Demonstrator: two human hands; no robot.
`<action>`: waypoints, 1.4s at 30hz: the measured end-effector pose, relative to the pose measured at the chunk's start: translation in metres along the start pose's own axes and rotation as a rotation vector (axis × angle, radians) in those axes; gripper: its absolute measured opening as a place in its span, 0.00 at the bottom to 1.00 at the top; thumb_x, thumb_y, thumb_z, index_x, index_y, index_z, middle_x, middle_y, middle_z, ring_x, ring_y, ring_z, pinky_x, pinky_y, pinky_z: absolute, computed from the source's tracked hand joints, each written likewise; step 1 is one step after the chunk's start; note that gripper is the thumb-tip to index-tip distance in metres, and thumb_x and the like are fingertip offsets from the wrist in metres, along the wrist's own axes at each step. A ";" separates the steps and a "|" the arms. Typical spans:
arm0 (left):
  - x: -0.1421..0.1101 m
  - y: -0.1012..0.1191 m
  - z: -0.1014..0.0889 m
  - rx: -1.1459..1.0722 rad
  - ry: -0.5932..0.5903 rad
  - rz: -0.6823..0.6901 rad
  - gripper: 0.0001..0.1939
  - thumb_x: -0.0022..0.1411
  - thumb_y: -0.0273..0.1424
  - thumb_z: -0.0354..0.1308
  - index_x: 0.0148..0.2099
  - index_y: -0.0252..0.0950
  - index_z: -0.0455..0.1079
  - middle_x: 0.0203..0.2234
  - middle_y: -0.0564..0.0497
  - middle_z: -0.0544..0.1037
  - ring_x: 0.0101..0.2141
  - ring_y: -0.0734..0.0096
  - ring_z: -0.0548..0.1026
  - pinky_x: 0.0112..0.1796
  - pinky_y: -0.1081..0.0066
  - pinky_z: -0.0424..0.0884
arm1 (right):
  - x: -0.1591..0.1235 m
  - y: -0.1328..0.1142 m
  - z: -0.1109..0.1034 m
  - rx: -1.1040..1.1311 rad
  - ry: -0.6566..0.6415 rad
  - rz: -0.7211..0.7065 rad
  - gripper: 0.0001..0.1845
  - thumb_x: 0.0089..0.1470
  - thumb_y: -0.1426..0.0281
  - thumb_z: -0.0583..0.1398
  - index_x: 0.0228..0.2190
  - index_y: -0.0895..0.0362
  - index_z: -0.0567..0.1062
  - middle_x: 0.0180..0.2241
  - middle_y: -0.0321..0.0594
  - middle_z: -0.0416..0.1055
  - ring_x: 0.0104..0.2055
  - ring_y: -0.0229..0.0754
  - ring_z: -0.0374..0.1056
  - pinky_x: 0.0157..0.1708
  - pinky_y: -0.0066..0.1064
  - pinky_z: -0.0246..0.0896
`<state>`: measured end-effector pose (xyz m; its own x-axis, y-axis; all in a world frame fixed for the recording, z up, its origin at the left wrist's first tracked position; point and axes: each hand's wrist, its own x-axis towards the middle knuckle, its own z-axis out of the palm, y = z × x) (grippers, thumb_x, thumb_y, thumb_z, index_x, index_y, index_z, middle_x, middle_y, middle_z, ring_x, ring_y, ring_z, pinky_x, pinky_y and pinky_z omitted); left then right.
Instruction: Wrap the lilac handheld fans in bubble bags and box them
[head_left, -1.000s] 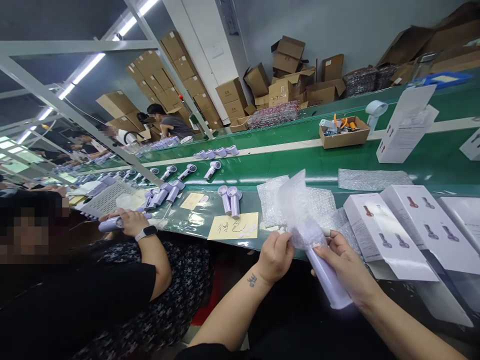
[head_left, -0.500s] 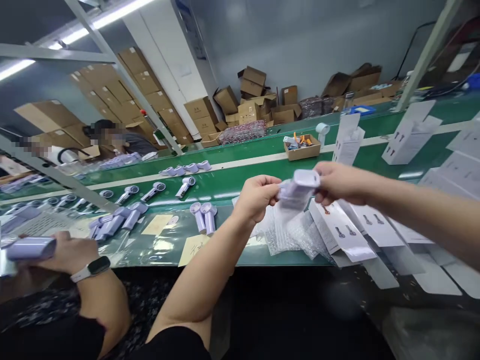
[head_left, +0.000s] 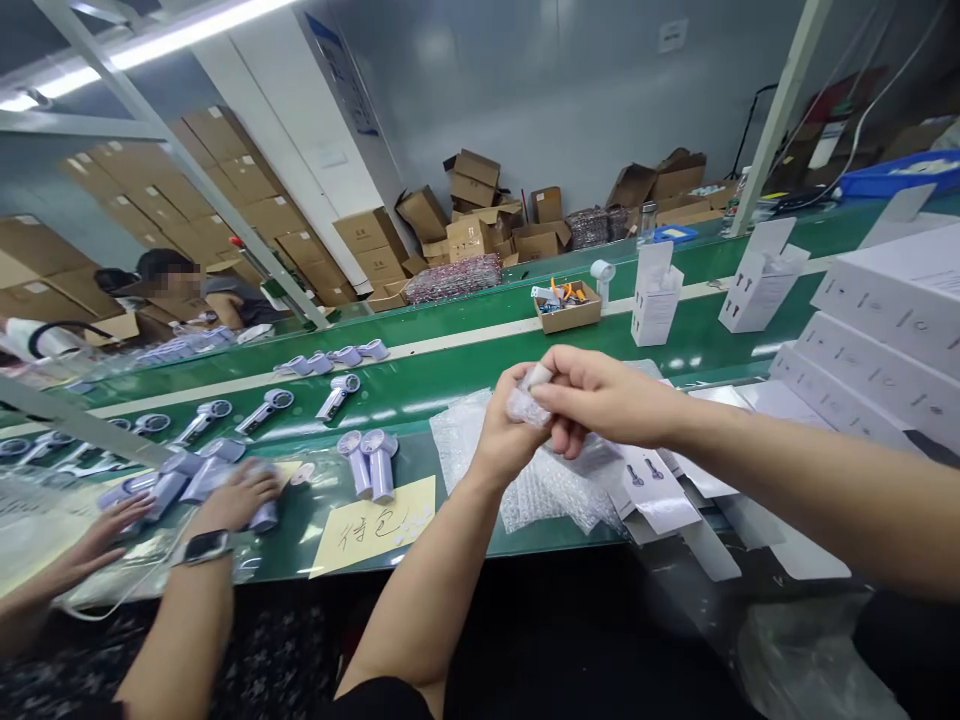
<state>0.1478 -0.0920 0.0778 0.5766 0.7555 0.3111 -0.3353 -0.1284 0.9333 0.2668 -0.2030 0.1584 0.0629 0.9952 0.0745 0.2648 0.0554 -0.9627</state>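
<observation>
Milky bubble-wrapped bundle [head_left: 527, 405] in the fingers: the left hand [head_left: 504, 430] is curled round it, and the right hand [head_left: 589, 395] pinches its exposed end. It sits between the two, touching both, neither nearer; most is hidden, so I cannot tell how its long axis runs. Below lie loose bubble-wrap sheets [head_left: 457, 440], with printed white boxes [head_left: 660, 500] rightward and two lilac fans [head_left: 380, 475] leftward.

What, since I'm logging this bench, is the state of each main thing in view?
Bubble-wrapped bundle, gripped
Left hand, closed on bundle
Right hand, closed on bundle
Bubble-wrap sheets, overlapping
Yellow note, flat, handwritten
Two purple fans near note, unwrapped, side by side
Cardboard tray, open, filled
White box nearest tray, upright, lid open
Ceiling light, lit
</observation>
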 end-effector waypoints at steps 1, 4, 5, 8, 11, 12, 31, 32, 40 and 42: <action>0.001 -0.006 -0.004 -0.026 0.026 0.000 0.28 0.36 0.29 0.71 0.42 0.37 0.66 0.28 0.54 0.73 0.27 0.73 0.72 0.29 0.74 0.68 | -0.009 0.008 -0.002 -0.118 -0.058 -0.044 0.08 0.57 0.64 0.55 0.37 0.54 0.65 0.25 0.36 0.73 0.27 0.39 0.70 0.25 0.29 0.67; 0.016 -0.008 -0.028 -0.160 0.254 0.075 0.23 0.40 0.30 0.70 0.40 0.36 0.66 0.27 0.55 0.73 0.27 0.76 0.72 0.32 0.75 0.69 | -0.036 0.049 0.002 -0.625 -0.219 -0.153 0.31 0.40 0.63 0.67 0.47 0.52 0.67 0.44 0.43 0.71 0.43 0.49 0.68 0.37 0.38 0.66; 0.022 -0.006 -0.039 -0.205 0.337 0.100 0.21 0.41 0.31 0.69 0.39 0.35 0.67 0.28 0.55 0.73 0.28 0.76 0.73 0.33 0.75 0.69 | -0.041 0.068 0.009 -0.827 -0.302 -0.170 0.36 0.33 0.66 0.70 0.47 0.53 0.69 0.46 0.45 0.70 0.47 0.55 0.65 0.41 0.42 0.64; 0.036 -0.002 -0.063 -0.313 0.493 0.086 0.18 0.42 0.31 0.68 0.36 0.34 0.68 0.27 0.55 0.74 0.28 0.75 0.74 0.33 0.75 0.70 | -0.045 0.123 0.043 -1.368 -0.524 -0.195 0.27 0.26 0.77 0.71 0.35 0.54 0.77 0.44 0.51 0.71 0.51 0.64 0.60 0.47 0.51 0.54; 0.036 -0.005 -0.075 -0.356 0.544 -0.037 0.17 0.42 0.31 0.68 0.35 0.34 0.69 0.26 0.54 0.75 0.28 0.73 0.75 0.32 0.73 0.71 | -0.033 0.149 0.065 -1.571 -0.608 -0.131 0.17 0.33 0.83 0.66 0.29 0.54 0.79 0.32 0.50 0.75 0.38 0.57 0.67 0.37 0.45 0.58; 0.034 -0.007 -0.077 -0.358 0.550 -0.066 0.17 0.42 0.30 0.68 0.36 0.33 0.69 0.26 0.53 0.75 0.28 0.72 0.75 0.32 0.73 0.72 | -0.029 0.149 0.066 -1.586 -0.587 -0.124 0.16 0.36 0.84 0.64 0.29 0.54 0.79 0.30 0.50 0.74 0.35 0.55 0.68 0.33 0.43 0.58; 0.021 -0.004 -0.094 -0.415 0.589 -0.102 0.15 0.41 0.29 0.69 0.32 0.33 0.69 0.22 0.56 0.74 0.24 0.75 0.73 0.28 0.76 0.72 | 0.013 0.112 0.017 -1.566 -0.362 -0.030 0.31 0.36 0.84 0.61 0.44 0.49 0.73 0.44 0.50 0.71 0.42 0.55 0.64 0.29 0.36 0.58; 0.022 -0.001 -0.096 -0.428 0.607 -0.085 0.15 0.42 0.29 0.68 0.33 0.33 0.69 0.22 0.55 0.74 0.25 0.74 0.74 0.29 0.76 0.72 | 0.019 0.100 0.004 -1.499 -0.311 -0.066 0.34 0.37 0.85 0.60 0.46 0.47 0.71 0.48 0.47 0.68 0.43 0.54 0.63 0.28 0.34 0.57; 0.031 0.032 -0.096 -0.593 0.674 0.110 0.11 0.50 0.34 0.64 0.33 0.34 0.69 0.21 0.56 0.73 0.23 0.78 0.73 0.28 0.79 0.70 | 0.057 0.098 -0.025 -0.754 0.299 0.000 0.08 0.47 0.69 0.54 0.19 0.55 0.65 0.20 0.36 0.66 0.25 0.40 0.62 0.24 0.29 0.52; 0.033 0.038 -0.084 -0.588 0.646 0.171 0.13 0.50 0.36 0.64 0.36 0.34 0.70 0.24 0.55 0.74 0.27 0.76 0.75 0.31 0.77 0.71 | 0.060 0.117 -0.013 -0.703 0.320 -0.035 0.07 0.46 0.71 0.53 0.20 0.55 0.68 0.26 0.39 0.70 0.31 0.43 0.66 0.29 0.30 0.57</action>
<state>0.0918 -0.0176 0.1082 0.0103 0.9938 0.1103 -0.8090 -0.0565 0.5851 0.3137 -0.1377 0.0536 0.2899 0.9163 0.2762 0.8136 -0.0840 -0.5753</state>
